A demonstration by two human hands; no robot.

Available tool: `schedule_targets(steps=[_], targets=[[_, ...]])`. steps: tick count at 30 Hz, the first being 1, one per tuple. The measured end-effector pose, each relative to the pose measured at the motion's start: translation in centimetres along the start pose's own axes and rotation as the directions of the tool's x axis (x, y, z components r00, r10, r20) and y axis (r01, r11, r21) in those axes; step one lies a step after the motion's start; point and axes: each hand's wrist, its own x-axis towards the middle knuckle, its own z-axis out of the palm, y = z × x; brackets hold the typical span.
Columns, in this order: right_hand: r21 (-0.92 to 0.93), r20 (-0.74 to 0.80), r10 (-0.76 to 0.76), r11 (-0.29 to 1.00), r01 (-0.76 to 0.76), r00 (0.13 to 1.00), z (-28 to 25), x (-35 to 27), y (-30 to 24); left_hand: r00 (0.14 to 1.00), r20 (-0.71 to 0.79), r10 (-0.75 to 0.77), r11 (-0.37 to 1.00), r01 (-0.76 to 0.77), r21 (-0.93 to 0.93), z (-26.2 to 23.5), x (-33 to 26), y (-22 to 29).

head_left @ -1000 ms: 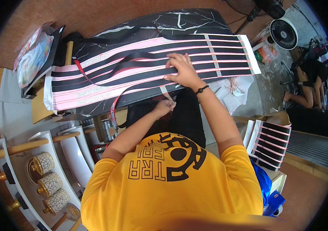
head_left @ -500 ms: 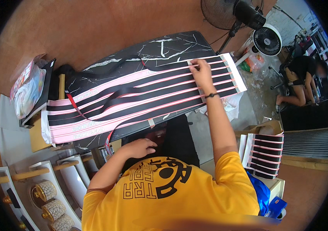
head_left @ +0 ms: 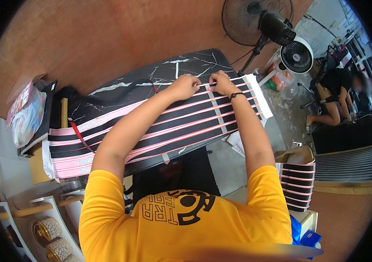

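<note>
Where both hands touch the edge strip, tabletop extends beyond.

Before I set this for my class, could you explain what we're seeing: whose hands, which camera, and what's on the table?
There is no machine: a person works with bare hands, the left hand and the right hand. A wide fisheye camera on that person's head looks down, so straight edges bend. On the black marbled table lies a row of long black-and-pink strips, crossed by a grey band. Both hands are at its far edge; whether they grip a strip is too small to tell.
</note>
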Motion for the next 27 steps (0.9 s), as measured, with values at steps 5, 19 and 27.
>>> schedule_targets(steps=[5,19,27], targets=[[0.075,-0.021,0.038,0.997,-0.036,0.999,-0.4,-0.2,-1.0,0.959,0.08,-0.271,0.913,0.282,-0.294,3.8,6.9,-2.8],[0.148,-0.419,0.044,0.989,0.02,0.907,2.2,-2.8,-2.8,0.981,0.093,-0.168,0.971,0.181,-0.155,4.6,9.2,-3.0],[0.17,-0.49,-0.031,0.977,0.131,0.871,2.7,-4.0,-3.2,0.979,-0.075,-0.189,0.981,0.185,-0.064,5.0,8.3,-3.1]])
